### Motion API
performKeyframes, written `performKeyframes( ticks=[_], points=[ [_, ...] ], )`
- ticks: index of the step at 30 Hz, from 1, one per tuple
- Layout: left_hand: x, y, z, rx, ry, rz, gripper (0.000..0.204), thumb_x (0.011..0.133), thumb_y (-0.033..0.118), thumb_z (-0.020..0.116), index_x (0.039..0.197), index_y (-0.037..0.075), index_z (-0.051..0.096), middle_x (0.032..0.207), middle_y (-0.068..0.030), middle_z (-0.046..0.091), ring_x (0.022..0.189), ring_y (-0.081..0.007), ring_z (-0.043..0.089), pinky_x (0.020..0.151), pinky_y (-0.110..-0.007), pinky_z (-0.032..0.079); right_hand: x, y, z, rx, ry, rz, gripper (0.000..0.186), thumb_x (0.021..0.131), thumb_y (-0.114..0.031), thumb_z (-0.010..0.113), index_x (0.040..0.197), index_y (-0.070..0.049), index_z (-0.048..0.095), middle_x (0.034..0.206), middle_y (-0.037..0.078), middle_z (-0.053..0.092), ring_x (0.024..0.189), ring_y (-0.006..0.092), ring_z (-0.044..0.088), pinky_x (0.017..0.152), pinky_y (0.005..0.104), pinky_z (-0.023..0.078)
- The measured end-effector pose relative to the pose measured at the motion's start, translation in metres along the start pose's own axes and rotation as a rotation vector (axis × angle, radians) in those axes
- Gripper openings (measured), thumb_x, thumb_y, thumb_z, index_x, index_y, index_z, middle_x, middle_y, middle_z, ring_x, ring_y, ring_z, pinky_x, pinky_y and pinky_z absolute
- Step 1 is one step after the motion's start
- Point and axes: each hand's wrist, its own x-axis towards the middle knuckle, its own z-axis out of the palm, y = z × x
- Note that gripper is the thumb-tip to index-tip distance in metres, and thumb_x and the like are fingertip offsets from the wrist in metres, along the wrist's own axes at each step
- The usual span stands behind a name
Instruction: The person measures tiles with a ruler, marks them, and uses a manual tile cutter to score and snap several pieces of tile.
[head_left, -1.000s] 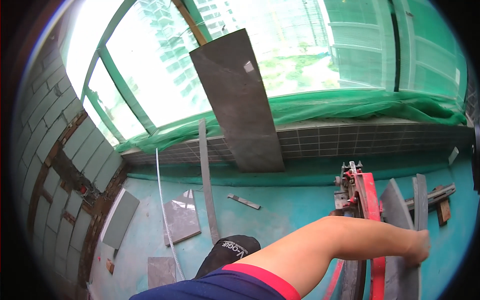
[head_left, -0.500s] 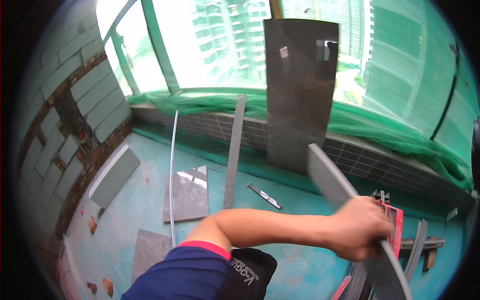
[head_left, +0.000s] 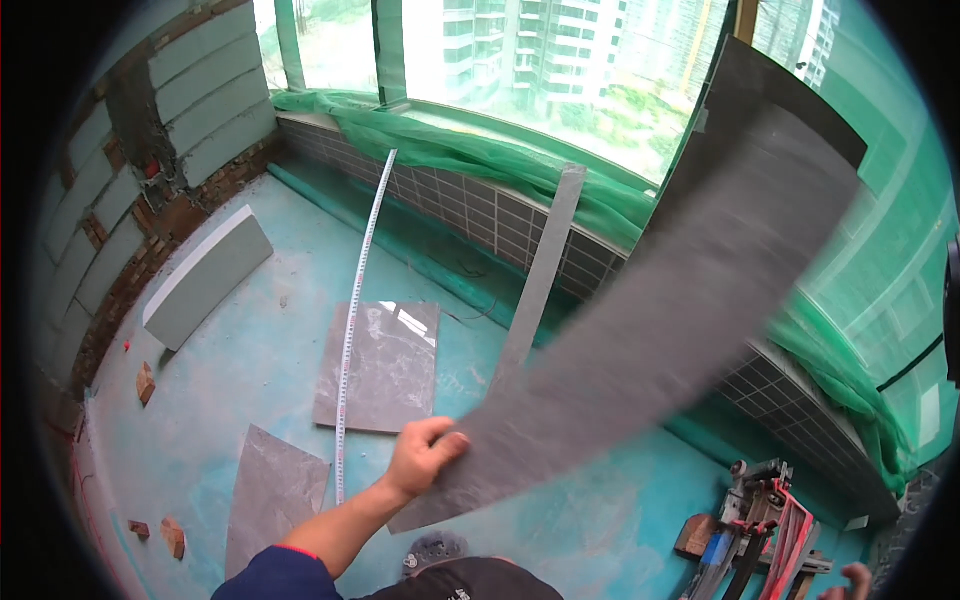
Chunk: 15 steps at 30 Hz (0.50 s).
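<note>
My left hand point(head_left: 428, 456) grips the near-left end of a long, motion-blurred grey tile panel point(head_left: 640, 340), which rises diagonally to upper right in front of a darker tall panel point(head_left: 720, 105) leaning by the window. My right hand point(head_left: 850, 580) is at the lower right edge, partly cut off, with fingers bent but apart, beside the red-and-metal tile cutter point(head_left: 770, 515). Left of the held panel, a white measuring tape point(head_left: 362, 270) runs across a square glossy tile point(head_left: 390, 370) on the floor.
A grey strip point(head_left: 548, 240) leans on the tiled sill wall point(head_left: 460, 210), draped with green netting point(head_left: 450, 145). A pale block point(head_left: 210, 275) lies near the unfinished left wall point(head_left: 185, 90). Another tile point(head_left: 270, 500) and wood scraps point(head_left: 145, 385) lie on the teal floor point(head_left: 280, 210).
The panel was lifted from beside the cutter and swung up and leftward, now showing its broad face. My left hand moved left with it; my right hand came into view; the view shifted.
</note>
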Motion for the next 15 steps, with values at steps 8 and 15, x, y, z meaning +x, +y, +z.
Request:
performKeyframes(
  ticks=[8,15],
  points=[
    [0.082,-0.095,-0.034,0.063,0.533,-0.035,0.049,0.087,0.033,0.064,0.06,0.003,0.037,0.056,0.0037,0.033,0.058,-0.0079,0.028,0.048,-0.029,0.024,-0.022,0.011,0.088,-0.043,-0.307,0.011,0.026,0.089,-0.005,0.059,0.114,-0.003,0.055,0.091,-0.001,0.051,0.075,0.0064,0.046,0.066,0.0195,0.039],
    [0.135,-0.144,0.006,0.021,0.463,-0.187,0.052,0.086,0.036,0.066,0.058,0.006,0.034,0.056,0.0038,0.032,0.057,-0.0084,0.028,0.048,-0.03,0.024,-0.041,0.025,0.103,-0.092,-0.341,0.235,0.024,0.087,-0.01,0.064,0.109,-0.004,0.057,0.088,-0.001,0.053,0.076,0.007,0.048,0.066,0.0212,0.041]
  ],
)
